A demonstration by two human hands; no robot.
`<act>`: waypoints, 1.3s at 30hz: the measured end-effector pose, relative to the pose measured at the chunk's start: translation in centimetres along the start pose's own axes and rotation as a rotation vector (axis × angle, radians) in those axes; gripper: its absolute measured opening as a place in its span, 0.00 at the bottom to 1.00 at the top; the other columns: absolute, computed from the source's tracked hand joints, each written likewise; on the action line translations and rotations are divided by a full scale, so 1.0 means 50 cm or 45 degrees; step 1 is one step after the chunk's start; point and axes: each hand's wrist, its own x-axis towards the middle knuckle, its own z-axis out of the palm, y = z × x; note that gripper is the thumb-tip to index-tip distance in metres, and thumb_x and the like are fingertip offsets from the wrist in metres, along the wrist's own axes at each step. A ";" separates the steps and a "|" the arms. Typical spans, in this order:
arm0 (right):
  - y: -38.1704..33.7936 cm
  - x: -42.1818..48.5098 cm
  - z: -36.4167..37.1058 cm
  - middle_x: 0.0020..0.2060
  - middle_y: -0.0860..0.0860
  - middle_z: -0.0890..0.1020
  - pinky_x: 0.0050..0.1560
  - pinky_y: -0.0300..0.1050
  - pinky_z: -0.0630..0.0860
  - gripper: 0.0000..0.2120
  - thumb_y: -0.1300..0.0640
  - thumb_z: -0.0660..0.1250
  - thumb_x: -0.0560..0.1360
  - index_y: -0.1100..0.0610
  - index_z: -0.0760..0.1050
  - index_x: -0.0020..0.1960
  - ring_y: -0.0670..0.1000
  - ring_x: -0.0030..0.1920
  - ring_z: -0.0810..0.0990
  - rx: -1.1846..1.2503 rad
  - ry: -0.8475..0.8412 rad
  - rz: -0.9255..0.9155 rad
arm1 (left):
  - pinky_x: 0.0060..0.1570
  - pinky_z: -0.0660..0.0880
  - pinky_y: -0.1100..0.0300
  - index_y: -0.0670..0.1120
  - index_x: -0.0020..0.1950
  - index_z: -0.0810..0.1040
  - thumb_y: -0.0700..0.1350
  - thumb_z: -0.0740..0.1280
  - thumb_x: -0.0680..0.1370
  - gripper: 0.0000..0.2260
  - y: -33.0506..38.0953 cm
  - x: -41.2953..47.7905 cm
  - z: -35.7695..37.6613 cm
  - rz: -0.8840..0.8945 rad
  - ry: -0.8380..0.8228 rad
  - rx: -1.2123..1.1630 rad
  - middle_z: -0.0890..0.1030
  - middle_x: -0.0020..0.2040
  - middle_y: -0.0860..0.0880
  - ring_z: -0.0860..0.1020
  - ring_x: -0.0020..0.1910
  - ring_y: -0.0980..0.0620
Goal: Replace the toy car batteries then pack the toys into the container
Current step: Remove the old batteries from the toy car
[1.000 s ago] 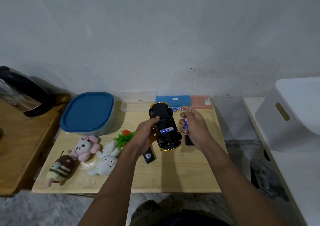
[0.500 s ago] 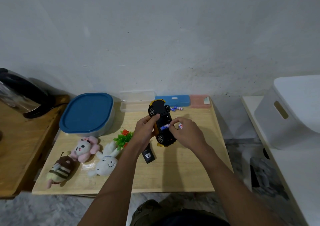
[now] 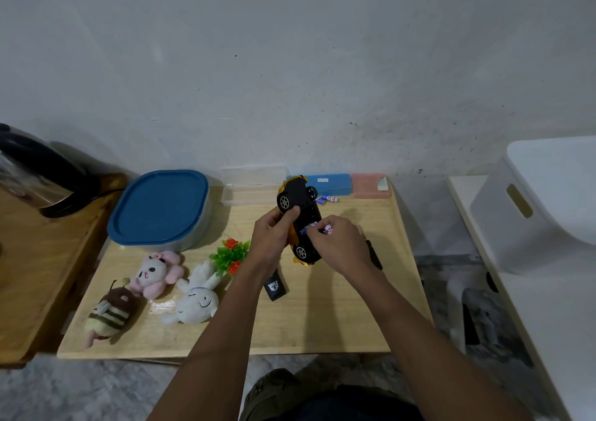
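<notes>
My left hand point(image 3: 272, 236) grips a black and yellow toy car point(image 3: 298, 199), turned underside up above the wooden table point(image 3: 322, 317). My right hand point(image 3: 338, 243) holds a blue and white battery point(image 3: 328, 229) and its fingertips press at the car's open battery bay, where another battery point(image 3: 309, 226) lies. Loose batteries point(image 3: 327, 199) lie by the blue case. A container with a blue lid point(image 3: 159, 206) stands at the back left. A bee plush point(image 3: 109, 311), a pink plush point(image 3: 158, 272), a white rabbit plush point(image 3: 196, 298) and a small plastic plant point(image 3: 230, 254) lie at the front left.
A black battery cover point(image 3: 275, 285) lies under my left wrist, and a dark flat piece point(image 3: 374, 254) shows beside my right hand. A clear box point(image 3: 251, 190), blue case point(image 3: 335, 183) and pink case point(image 3: 371, 185) line the wall. A kettle point(image 3: 35, 172) stands left; a white bin point(image 3: 541, 204) right.
The right hand came from beside the car onto its underside, bringing the battery to the open bay. The left hand turned the car a little and kept hold.
</notes>
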 end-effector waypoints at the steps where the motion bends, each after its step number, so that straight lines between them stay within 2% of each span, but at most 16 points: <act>1: -0.002 -0.003 0.004 0.46 0.48 0.84 0.33 0.39 0.69 0.12 0.45 0.65 0.75 0.51 0.78 0.53 0.47 0.41 0.78 0.007 0.020 -0.014 | 0.60 0.77 0.39 0.44 0.58 0.83 0.44 0.67 0.80 0.10 0.002 0.001 0.003 0.010 -0.003 0.015 0.85 0.52 0.41 0.83 0.54 0.41; 5: -0.005 -0.013 0.007 0.46 0.48 0.84 0.30 0.37 0.66 0.14 0.44 0.66 0.76 0.50 0.75 0.57 0.41 0.37 0.74 0.049 0.112 0.006 | 0.59 0.77 0.40 0.46 0.58 0.83 0.44 0.68 0.79 0.09 0.013 0.009 0.006 0.048 -0.006 0.060 0.86 0.51 0.44 0.83 0.53 0.43; 8: -0.001 -0.013 -0.001 0.47 0.48 0.84 0.30 0.38 0.68 0.17 0.42 0.67 0.74 0.49 0.75 0.59 0.46 0.41 0.80 0.056 0.117 0.022 | 0.60 0.77 0.40 0.45 0.60 0.82 0.44 0.68 0.79 0.11 0.014 0.008 0.006 0.063 -0.007 0.055 0.86 0.52 0.44 0.83 0.54 0.43; 11: 0.002 -0.009 0.000 0.46 0.48 0.84 0.33 0.40 0.74 0.15 0.43 0.68 0.73 0.48 0.76 0.57 0.46 0.42 0.81 0.129 0.124 0.043 | 0.60 0.77 0.41 0.45 0.60 0.82 0.44 0.68 0.79 0.10 0.013 0.007 0.009 0.072 -0.013 0.023 0.86 0.52 0.44 0.83 0.54 0.44; 14: 0.005 -0.004 0.007 0.45 0.48 0.84 0.39 0.47 0.81 0.13 0.43 0.69 0.73 0.47 0.75 0.54 0.47 0.43 0.83 0.224 0.120 0.055 | 0.60 0.78 0.43 0.44 0.61 0.82 0.43 0.67 0.80 0.11 0.017 0.005 0.010 0.082 -0.027 0.003 0.85 0.53 0.44 0.83 0.54 0.44; 16: 0.006 0.000 0.008 0.45 0.48 0.83 0.42 0.49 0.82 0.12 0.44 0.69 0.73 0.47 0.74 0.53 0.48 0.43 0.83 0.272 0.120 0.063 | 0.59 0.78 0.43 0.44 0.61 0.81 0.43 0.67 0.80 0.11 0.016 0.004 0.011 0.088 -0.035 -0.009 0.85 0.53 0.43 0.83 0.55 0.44; 21: 0.003 0.006 0.011 0.44 0.48 0.82 0.41 0.48 0.82 0.08 0.46 0.65 0.75 0.49 0.73 0.50 0.48 0.42 0.83 0.357 0.130 0.081 | 0.60 0.77 0.41 0.47 0.58 0.83 0.44 0.67 0.80 0.09 0.015 0.002 0.013 0.092 -0.028 -0.035 0.85 0.53 0.43 0.83 0.55 0.41; 26: 0.010 0.013 0.007 0.41 0.49 0.81 0.34 0.42 0.73 0.07 0.47 0.64 0.76 0.49 0.71 0.46 0.46 0.37 0.79 0.382 0.059 0.051 | 0.59 0.78 0.45 0.46 0.58 0.82 0.45 0.66 0.81 0.09 0.015 0.005 0.002 0.034 -0.029 -0.076 0.85 0.52 0.42 0.83 0.54 0.44; 27: 0.014 0.015 0.005 0.41 0.49 0.81 0.34 0.43 0.74 0.07 0.47 0.65 0.76 0.49 0.71 0.46 0.46 0.38 0.79 0.392 0.032 0.034 | 0.58 0.78 0.46 0.45 0.58 0.82 0.44 0.65 0.81 0.09 0.016 0.005 0.001 0.011 -0.030 -0.100 0.85 0.52 0.42 0.83 0.53 0.44; 29: 0.023 0.020 -0.001 0.42 0.48 0.82 0.39 0.50 0.80 0.08 0.45 0.67 0.75 0.46 0.69 0.46 0.47 0.40 0.82 0.418 -0.025 -0.030 | 0.56 0.79 0.48 0.43 0.60 0.81 0.44 0.65 0.81 0.11 0.017 0.005 -0.002 -0.026 -0.040 -0.133 0.85 0.53 0.41 0.83 0.53 0.44; 31: 0.036 0.024 -0.007 0.43 0.44 0.82 0.44 0.54 0.82 0.11 0.40 0.68 0.73 0.42 0.70 0.50 0.46 0.43 0.83 0.377 -0.067 -0.113 | 0.54 0.79 0.50 0.41 0.62 0.80 0.44 0.65 0.81 0.12 0.020 0.007 -0.005 -0.061 -0.045 -0.161 0.84 0.54 0.40 0.82 0.53 0.45; 34: 0.047 0.020 -0.016 0.44 0.38 0.80 0.48 0.49 0.81 0.16 0.41 0.71 0.72 0.43 0.74 0.57 0.41 0.45 0.80 0.316 -0.081 -0.198 | 0.51 0.79 0.52 0.39 0.62 0.80 0.45 0.65 0.81 0.14 0.021 0.010 -0.009 -0.102 -0.038 -0.204 0.84 0.53 0.39 0.82 0.53 0.45; 39: 0.044 0.023 -0.020 0.47 0.43 0.80 0.51 0.47 0.81 0.14 0.48 0.76 0.70 0.50 0.78 0.52 0.45 0.50 0.80 0.516 -0.074 -0.156 | 0.57 0.78 0.47 0.39 0.61 0.80 0.46 0.65 0.81 0.14 0.014 0.014 -0.008 -0.148 -0.035 -0.228 0.83 0.55 0.37 0.81 0.56 0.40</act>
